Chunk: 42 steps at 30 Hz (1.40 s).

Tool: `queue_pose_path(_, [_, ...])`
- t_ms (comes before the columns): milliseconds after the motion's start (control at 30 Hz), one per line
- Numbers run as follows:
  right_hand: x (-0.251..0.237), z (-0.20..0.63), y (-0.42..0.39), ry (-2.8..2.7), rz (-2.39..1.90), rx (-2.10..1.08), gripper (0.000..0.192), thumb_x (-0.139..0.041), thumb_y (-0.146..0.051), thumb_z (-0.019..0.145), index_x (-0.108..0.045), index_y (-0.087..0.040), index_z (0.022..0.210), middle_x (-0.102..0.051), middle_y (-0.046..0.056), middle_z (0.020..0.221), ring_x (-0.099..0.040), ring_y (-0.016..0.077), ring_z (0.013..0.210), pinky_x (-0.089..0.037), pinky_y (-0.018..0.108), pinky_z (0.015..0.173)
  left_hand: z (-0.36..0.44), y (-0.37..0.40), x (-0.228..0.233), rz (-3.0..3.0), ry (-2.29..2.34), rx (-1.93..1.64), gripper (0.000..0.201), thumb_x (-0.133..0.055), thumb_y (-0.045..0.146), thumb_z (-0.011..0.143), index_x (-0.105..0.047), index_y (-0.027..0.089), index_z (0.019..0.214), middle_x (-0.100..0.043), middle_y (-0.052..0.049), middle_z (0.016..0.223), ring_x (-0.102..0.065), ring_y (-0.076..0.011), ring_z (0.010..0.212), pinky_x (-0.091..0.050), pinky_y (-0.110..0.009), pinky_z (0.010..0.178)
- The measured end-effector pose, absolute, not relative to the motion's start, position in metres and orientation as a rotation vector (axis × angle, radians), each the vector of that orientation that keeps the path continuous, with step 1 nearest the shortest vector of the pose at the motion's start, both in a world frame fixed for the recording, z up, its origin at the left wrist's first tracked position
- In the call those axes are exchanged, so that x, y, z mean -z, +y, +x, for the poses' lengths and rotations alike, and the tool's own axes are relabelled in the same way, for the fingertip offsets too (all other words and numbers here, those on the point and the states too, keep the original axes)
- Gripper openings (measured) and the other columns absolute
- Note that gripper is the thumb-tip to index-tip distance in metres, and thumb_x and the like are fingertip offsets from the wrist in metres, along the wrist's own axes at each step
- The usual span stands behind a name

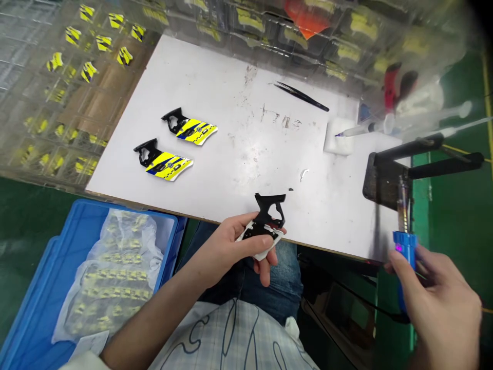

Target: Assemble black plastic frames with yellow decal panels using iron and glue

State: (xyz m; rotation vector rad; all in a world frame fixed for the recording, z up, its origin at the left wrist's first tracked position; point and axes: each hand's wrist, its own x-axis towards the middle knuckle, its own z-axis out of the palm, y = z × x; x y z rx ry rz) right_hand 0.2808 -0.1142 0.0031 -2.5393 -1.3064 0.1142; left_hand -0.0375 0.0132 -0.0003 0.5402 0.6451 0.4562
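the left hand point(231, 246) is closed around a small toy body shell point(265, 226), white underside up with its black bracket pointing away from the person, held just off the near edge of the white work board point(246, 118) and above the lap. the right hand point(439, 293) is wrapped around the blue handle of a soldering iron point(404, 241), tip pointing up and away, right beside the black iron stand point(389, 177) at the board's right edge; a small purple light glows on the handle. two finished-looking shells point(175, 146) with yellow and blue markings lie face up on the left of the board, well apart from the hands. black tweezers point(302, 96) rest near the far side, and a syringe-like applicator point(358, 131) lies on a white pad to the right. a blue bin point(46, 288) on the floor to the left holds a clear bag of more yellow parts, and clear trays point(57, 92) of the same parts are stacked past the board's left and far edges. by the look of it the step in hand is bringing the hot tip to the underside of the held shell, likely to fuse or fix the black bracket, though the joint itself is too small to make out. the next move would call for steadying the shell, keeping fingertips clear, and touching the tip only to the fixing point.
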Motion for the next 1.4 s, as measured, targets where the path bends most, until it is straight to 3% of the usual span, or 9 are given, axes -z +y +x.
queue_pose_path(133, [0.003, 0.276, -0.096, -1.211, -2.635, 0.013, 0.076, -0.047, -0.070, 0.083, -0.074, -0.007, 0.117, -0.064, 0.013, 0.085, -0.063, 0.0345, 0.079, -0.047, 0.047, 0.072, -0.036, 0.012, -0.003, 0.486, 0.637, -0.447, 0.013, -0.066, 0.024, 0.091, -0.067, 0.015, 0.100, -0.070, 0.002, 0.069, -0.063, -0.0068, 0.046, -0.043, -0.017, 0.049])
queue_pose_path(333, [0.019, 0.282, -0.083, -1.265, -2.591, 0.186, 0.070, -0.050, -0.056, 0.085, -0.074, 0.002, 0.117, -0.066, 0.017, 0.085, -0.064, 0.0367, 0.083, -0.048, 0.044, 0.073, -0.033, 0.012, -0.001, 0.401, 0.611, -0.444, 0.022, -0.072, 0.029, 0.087, -0.066, 0.014, 0.102, -0.070, 0.001, 0.068, -0.062, -0.0080, 0.043, -0.042, -0.017, 0.046])
queue_pose_path(733, [0.029, 0.292, -0.074, -1.386, -2.449, 0.307, 0.049, -0.061, -0.044, 0.089, -0.075, -0.005, 0.115, -0.058, 0.011, 0.079, -0.058, 0.0325, 0.076, -0.046, 0.043, 0.065, -0.024, 0.003, -0.005, 0.632, 0.743, -0.466, 0.017, -0.067, 0.030, 0.089, -0.064, 0.015, 0.099, -0.069, 0.001, 0.073, -0.064, -0.0116, 0.054, -0.045, -0.024, 0.059])
queue_pose_path(900, [0.005, 0.264, -0.075, -1.129, -2.350, 0.240, 0.055, -0.073, -0.041, 0.084, -0.070, -0.012, 0.131, -0.052, 0.008, 0.089, -0.049, 0.0217, 0.066, -0.049, 0.044, 0.074, -0.023, -0.001, -0.012, 0.779, 0.836, -0.481, 0.014, -0.062, 0.030, 0.093, -0.063, 0.016, 0.097, -0.069, 0.001, 0.075, -0.064, -0.0132, 0.058, -0.047, -0.027, 0.065])
queue_pose_path(967, [-0.006, 0.238, -0.077, -1.153, -2.190, 0.028, 0.037, -0.067, -0.036, 0.093, -0.072, -0.022, 0.126, -0.057, 0.007, 0.091, -0.053, 0.0217, 0.073, -0.047, 0.039, 0.074, -0.022, -0.003, -0.015, 0.858, 0.881, -0.492, 0.012, -0.059, 0.028, 0.094, -0.063, 0.017, 0.099, -0.070, 0.001, 0.075, -0.064, -0.0136, 0.060, -0.048, -0.028, 0.069])
queue_pose_path(1067, [-0.013, 0.192, -0.078, -1.174, -1.846, -0.457, 0.007, -0.070, -0.029, 0.092, -0.076, -0.026, 0.096, -0.066, 0.004, 0.089, -0.061, 0.0201, 0.081, -0.048, 0.031, 0.068, -0.020, -0.006, -0.019, 0.996, 0.923, -0.489, 0.014, -0.058, 0.024, 0.095, -0.063, 0.018, 0.107, -0.071, 0.003, 0.069, -0.066, -0.0148, 0.064, -0.048, -0.029, 0.077])
queue_pose_path(1200, [-0.008, 0.151, -0.072, -1.125, -1.598, -0.999, 0.007, -0.065, -0.027, 0.096, -0.072, -0.025, 0.095, -0.065, 0.002, 0.086, -0.063, 0.0169, 0.075, -0.051, 0.027, 0.064, -0.017, -0.007, -0.024, 1.134, 0.923, -0.489, 0.009, -0.056, 0.021, 0.095, -0.064, 0.018, 0.094, -0.071, 0.003, 0.068, -0.067, -0.0152, 0.068, -0.048, -0.027, 0.076])
queue_pose_path(1300, [-0.005, 0.139, -0.067, -0.988, -1.457, -1.175, 0.009, -0.066, -0.028, 0.096, -0.071, -0.024, 0.090, -0.064, 0.000, 0.076, -0.062, 0.0153, 0.066, -0.052, 0.025, 0.059, -0.017, -0.007, -0.025, 1.181, 0.916, -0.491, 0.015, -0.054, 0.020, 0.095, -0.060, 0.019, 0.082, -0.070, 0.003, 0.067, -0.066, -0.0146, 0.067, -0.047, -0.024, 0.069])
queue_pose_path(1400, [-0.007, 0.136, -0.064, -0.878, -1.372, -1.262, 0.011, -0.067, -0.028, 0.096, -0.070, -0.024, 0.086, -0.063, -0.001, 0.070, -0.062, 0.0134, 0.060, -0.054, 0.023, 0.055, -0.017, -0.006, -0.025, 1.233, 0.926, -0.505, 0.012, -0.054, 0.020, 0.095, -0.060, 0.020, 0.085, -0.070, 0.003, 0.068, -0.066, -0.0148, 0.066, -0.048, -0.024, 0.068])
